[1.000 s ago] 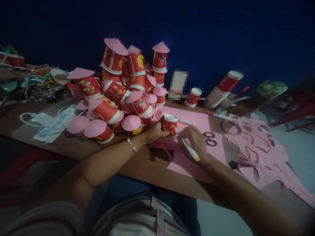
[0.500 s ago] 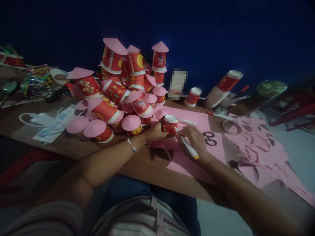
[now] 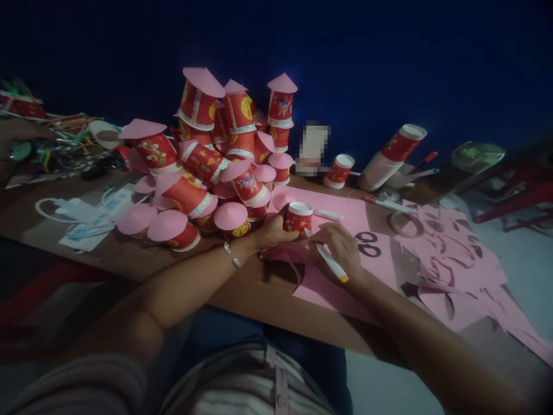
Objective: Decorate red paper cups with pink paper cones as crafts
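Note:
A red paper cup with a white rim (image 3: 299, 217) is gripped by my left hand (image 3: 275, 231), which wraps round its left side. My right hand (image 3: 342, 249) pinches a white marker with an orange end (image 3: 332, 263), its tip at the lower right of the cup. Both hands are above a pink paper sheet (image 3: 328, 294). Scissors with dark handles (image 3: 369, 244) lie on that sheet, just right of my right hand. A capped white marker or cap piece (image 3: 329, 215) rests behind the cup.
Several red cups with pink cone tops (image 3: 181, 193) are piled left of centre. A lone red cup (image 3: 339, 171) and a slanted cup stack (image 3: 393, 157) stand behind. Pink scraps (image 3: 458, 259) lie right. Another person's hand (image 3: 21, 135) is over clutter at the far left.
The marker tip has moved slightly down and left along the cup, and my right hand has shifted with it. At the far left, the other person's hand has come further into view.

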{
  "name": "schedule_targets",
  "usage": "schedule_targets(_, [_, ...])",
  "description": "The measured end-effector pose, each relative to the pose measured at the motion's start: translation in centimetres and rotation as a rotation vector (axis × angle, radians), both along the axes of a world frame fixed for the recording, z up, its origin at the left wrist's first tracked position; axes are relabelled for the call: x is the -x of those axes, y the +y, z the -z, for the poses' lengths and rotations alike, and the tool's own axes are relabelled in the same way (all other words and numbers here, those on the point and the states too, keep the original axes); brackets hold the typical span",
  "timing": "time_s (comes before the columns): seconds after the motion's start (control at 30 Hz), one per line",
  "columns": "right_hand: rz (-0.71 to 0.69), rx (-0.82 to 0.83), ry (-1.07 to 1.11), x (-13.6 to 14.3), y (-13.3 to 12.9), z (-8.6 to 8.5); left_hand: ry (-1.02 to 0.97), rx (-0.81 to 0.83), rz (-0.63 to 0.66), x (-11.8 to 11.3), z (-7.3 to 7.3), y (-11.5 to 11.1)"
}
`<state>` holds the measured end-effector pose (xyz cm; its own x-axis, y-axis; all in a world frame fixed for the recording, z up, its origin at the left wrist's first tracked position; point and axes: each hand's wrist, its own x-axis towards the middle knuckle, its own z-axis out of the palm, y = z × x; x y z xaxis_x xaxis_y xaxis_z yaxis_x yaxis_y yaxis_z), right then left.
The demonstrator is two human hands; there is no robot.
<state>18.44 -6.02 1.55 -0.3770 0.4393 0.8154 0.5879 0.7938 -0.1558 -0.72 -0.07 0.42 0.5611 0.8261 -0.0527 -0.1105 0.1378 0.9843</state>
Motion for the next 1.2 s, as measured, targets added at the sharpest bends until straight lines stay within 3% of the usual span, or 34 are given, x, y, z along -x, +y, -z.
schedule_targets(0.27, [0.007, -0.02, 0.006, -0.1, -0.01, 0.19, 0.012, 0.0, -0.004, -0.01, 0.21, 0.03])
schedule_targets(0.5, [-0.073, -0.049, -0.042, 0.09, -0.22, 0.14, 0.05, -0.062, 0.002, -0.27, 0.02, 0.14])
schedule_targets(0.9, [-0.045, -0.047, -0.065, 0.16, -0.21, 0.14, 0.051, -0.113, 0.001, -0.36, -0.07, 0.21])
schedule_targets(1.2, [-0.043, -0.054, -0.012, -0.16, -0.36, 0.42, 0.022, -0.015, -0.038, -0.26, -0.01, -0.08])
